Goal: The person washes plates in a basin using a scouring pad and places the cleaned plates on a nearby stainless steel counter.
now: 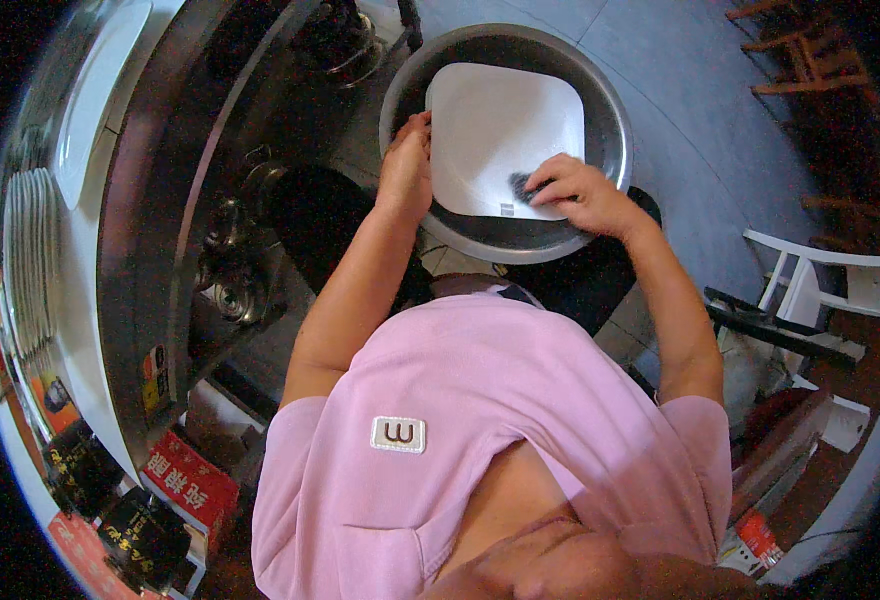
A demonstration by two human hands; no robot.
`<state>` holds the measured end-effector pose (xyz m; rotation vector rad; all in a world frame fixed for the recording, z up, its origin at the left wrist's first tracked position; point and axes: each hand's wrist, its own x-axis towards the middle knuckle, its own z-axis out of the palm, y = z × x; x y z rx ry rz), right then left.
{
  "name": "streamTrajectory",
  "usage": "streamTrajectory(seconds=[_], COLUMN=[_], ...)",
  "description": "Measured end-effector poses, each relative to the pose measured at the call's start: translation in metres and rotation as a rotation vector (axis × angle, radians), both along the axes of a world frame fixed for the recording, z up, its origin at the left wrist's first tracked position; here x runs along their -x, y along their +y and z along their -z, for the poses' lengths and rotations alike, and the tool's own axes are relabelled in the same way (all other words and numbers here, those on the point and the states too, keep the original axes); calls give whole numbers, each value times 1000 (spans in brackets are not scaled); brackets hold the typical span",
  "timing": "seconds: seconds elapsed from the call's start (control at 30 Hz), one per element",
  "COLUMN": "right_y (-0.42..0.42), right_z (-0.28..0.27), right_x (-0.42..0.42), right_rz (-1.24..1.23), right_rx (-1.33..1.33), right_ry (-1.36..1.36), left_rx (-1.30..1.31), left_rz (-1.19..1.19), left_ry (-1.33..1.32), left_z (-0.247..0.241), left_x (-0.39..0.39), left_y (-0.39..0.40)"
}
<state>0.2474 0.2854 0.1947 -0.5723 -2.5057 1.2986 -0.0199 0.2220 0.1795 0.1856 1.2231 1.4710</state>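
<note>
A large white square plate with rounded corners (500, 127) rests over a round metal basin (614, 97) in front of me. A second edge shows along its left side, but I cannot tell whether another plate lies beneath. My left hand (408, 169) grips the plate's left edge, its fingertips partly hidden there. Between the fingers of my right hand (586, 196) is a dark scouring pad (519, 186), pressed on the plate's near right part. A small grey mark (507, 210) sits by the plate's near edge.
To the left runs a counter (83, 247) bearing a stack of white plates (31, 255) and a long white dish (102, 97). Metal pots (233, 292) stand on a shelf below. A red box (192, 476) lies near left, wooden chairs (807, 64) far right, a white stool (807, 277) nearer.
</note>
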Motion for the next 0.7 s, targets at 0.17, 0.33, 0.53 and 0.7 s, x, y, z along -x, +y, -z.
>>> streamTrajectory(seconds=[0.17,0.33,0.53,0.7], right_y=[-25,-11,0,-17], right_z=[6,4,-1,12], right_x=[76,45,10,86], right_rz=[-227,-309,-281,-192], right_rx=[-8,-13,-49,-140], right_ry=[147,98,8,191], left_rx=[-42,-9,-23,-39], left_rz=[122,75,85,103], left_ry=[75,5,-29,-64], left_z=[20,17,5,8], left_x=[7,8,5,10], left_y=[0,1,-3,2])
